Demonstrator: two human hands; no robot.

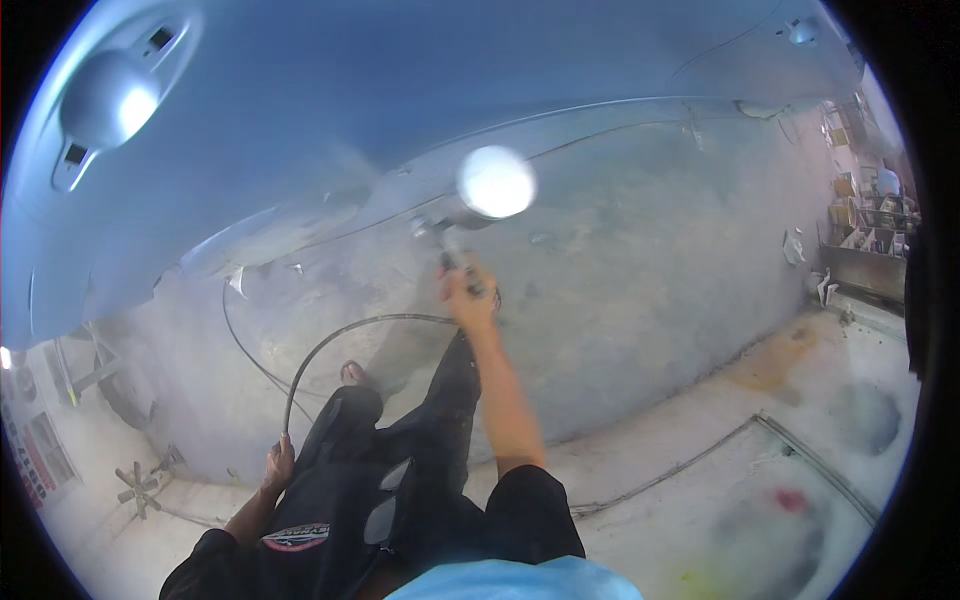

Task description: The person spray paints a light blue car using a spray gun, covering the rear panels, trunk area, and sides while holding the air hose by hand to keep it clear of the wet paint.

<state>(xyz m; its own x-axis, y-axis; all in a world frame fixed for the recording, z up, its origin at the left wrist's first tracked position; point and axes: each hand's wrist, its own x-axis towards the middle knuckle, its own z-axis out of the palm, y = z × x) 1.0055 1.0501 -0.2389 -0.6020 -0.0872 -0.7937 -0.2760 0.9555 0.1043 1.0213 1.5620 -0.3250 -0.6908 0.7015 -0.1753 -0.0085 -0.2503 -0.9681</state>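
Observation:
My right hand grips a spray gun with a silvery, brightly lit cup on top, held out below a pale blue vehicle body panel that fills the upper view. A haze of mist hangs left of the gun, near the panel's lower part. My left hand is closed round a dark hose, which arches up and over toward the gun. The panel has a door handle recess at upper left. The gun is slightly blurred.
A mottled grey floor runs under the panel, with a second thin line curving over it. At right stand cluttered shelves. A metal channel crosses the paint-stained lower right area. A cross-shaped metal piece sits at lower left.

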